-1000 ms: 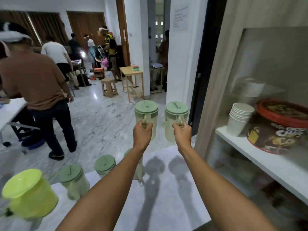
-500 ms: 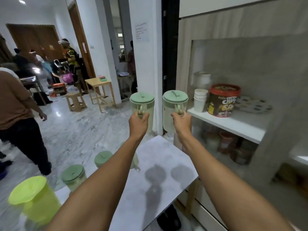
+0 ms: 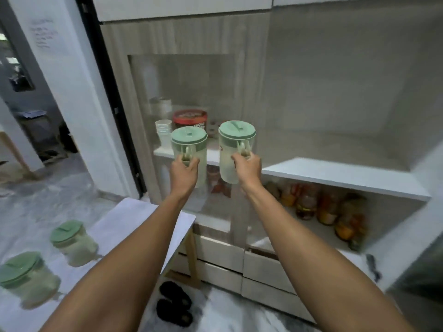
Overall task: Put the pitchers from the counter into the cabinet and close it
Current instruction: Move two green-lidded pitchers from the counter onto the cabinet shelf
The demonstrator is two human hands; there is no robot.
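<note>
My left hand grips the handle of a clear pitcher with a green lid. My right hand grips the handle of a second green-lidded pitcher. Both pitchers hang upright in the air in front of the open cabinet, just before the edge of its white shelf. Two more green-lidded pitchers stand on the white counter at the lower left.
On the shelf's left part stand a stack of white cups and a red-lidded tub. Jars fill the lower shelf. Drawers sit below. Dark slippers lie on the floor by the counter leg. A doorway opens at left.
The view has swung right from the room to the cabinet. Both hands have carried the pitchers away from the counter and up to the front of the shelf.
</note>
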